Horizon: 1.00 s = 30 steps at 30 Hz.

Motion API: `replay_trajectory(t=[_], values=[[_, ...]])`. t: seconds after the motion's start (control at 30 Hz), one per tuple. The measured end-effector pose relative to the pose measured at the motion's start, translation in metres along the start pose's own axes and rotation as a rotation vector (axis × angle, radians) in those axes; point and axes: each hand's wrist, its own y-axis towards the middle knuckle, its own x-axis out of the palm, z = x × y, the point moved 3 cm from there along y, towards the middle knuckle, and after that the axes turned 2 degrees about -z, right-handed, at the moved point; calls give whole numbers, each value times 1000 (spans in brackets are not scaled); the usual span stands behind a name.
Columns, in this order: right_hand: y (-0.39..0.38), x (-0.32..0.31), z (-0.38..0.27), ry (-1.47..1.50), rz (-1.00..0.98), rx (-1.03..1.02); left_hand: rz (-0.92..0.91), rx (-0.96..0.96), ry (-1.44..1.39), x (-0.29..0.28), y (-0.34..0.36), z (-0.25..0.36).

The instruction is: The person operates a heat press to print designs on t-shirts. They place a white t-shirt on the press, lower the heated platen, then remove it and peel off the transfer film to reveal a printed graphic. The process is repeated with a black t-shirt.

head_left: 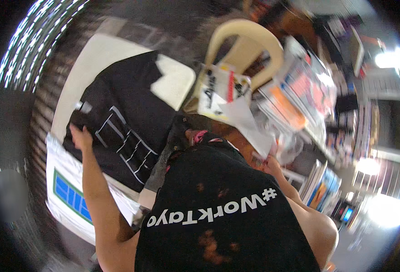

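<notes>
A black garment (136, 95) with white line print lies spread on a white table (91, 52) at the left. My left hand (81, 138) rests at its near left edge, below a small white tag (83, 107); thumb and fingers look apart. At the right, my right hand (270, 164) is closed at the lower end of a white sheet (250, 124), which slants up toward a plastic chair. Blur partly smears the right fingers.
A cream plastic chair (272, 50) stands ahead, with a printed bag (222, 90) at its seat. Plastic-wrapped packs (300, 86) are piled right of it. Nearer left lies a white package with a blue panel (70, 192). Upright books (320, 183) stand at the right.
</notes>
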Motion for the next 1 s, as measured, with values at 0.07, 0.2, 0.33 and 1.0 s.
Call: replay_trajectory(t=[0.07,0.2,0.33,1.0], values=[[-80,-162,91,20,-2,24,-465,-261,25,-11,7,114],[-108,-159,186,580,419,-60,-466,-138,71,28,23,50],[-115,-163,180,318,394,-277,-312,57,111,-28,-20,161],[87,-82,-38,16,184,-88,-944,876,-490,-236,-399,447]])
